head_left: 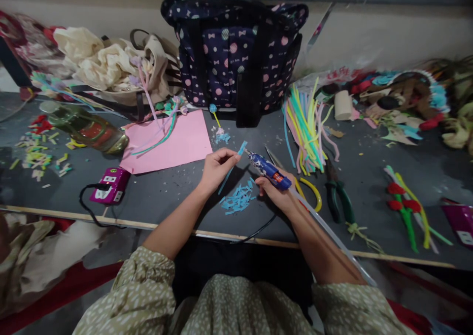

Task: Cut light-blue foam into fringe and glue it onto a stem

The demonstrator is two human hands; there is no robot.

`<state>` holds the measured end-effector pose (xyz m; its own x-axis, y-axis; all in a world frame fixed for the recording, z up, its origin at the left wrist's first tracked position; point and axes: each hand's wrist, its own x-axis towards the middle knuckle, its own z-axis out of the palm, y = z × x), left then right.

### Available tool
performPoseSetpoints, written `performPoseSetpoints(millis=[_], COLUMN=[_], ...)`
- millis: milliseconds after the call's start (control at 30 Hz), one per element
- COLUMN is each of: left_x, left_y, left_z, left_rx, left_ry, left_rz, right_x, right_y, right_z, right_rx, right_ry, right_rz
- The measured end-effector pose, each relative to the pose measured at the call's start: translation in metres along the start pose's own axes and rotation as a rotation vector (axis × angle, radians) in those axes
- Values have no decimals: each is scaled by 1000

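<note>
My left hand pinches a thin blue pipe cleaner, with a short light-blue piece standing up at the fingertips. My right hand is wrapped round a blue glue gun, an orange part showing on its side. The nozzle points left, close to the blue piece; whether they touch I cannot tell. Below and between my hands lies a pile of short blue cut pieces. Yellow-handled scissors lie just right of my right hand, partly hidden by it.
Behind stands a dark patterned bag with a phone leaning on it. A pink sheet, glass bottle and purple socket block are left. Rightward lie bundled pipe cleaners, green-handled pliers and red flowers.
</note>
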<state>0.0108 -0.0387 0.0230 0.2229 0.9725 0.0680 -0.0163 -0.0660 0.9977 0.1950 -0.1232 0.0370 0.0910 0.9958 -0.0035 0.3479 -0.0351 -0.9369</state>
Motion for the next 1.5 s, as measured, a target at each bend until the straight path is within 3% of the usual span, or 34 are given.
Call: performPoseSetpoints(millis=[567,767,1500], left_x=[-1,-1,0], left_y=[2,0,0], left_z=[1,-1,0], left_rx=[-2,21,4], left_ry=[7,-1,0], left_rz=[20,18,29], right_x=[1,1,1], right_y=[11,19,15], right_z=[-1,3,2], right_rx=[-107,-137,-198], right_ry=[-5,59,38], right_rz=[-45,-71,-96])
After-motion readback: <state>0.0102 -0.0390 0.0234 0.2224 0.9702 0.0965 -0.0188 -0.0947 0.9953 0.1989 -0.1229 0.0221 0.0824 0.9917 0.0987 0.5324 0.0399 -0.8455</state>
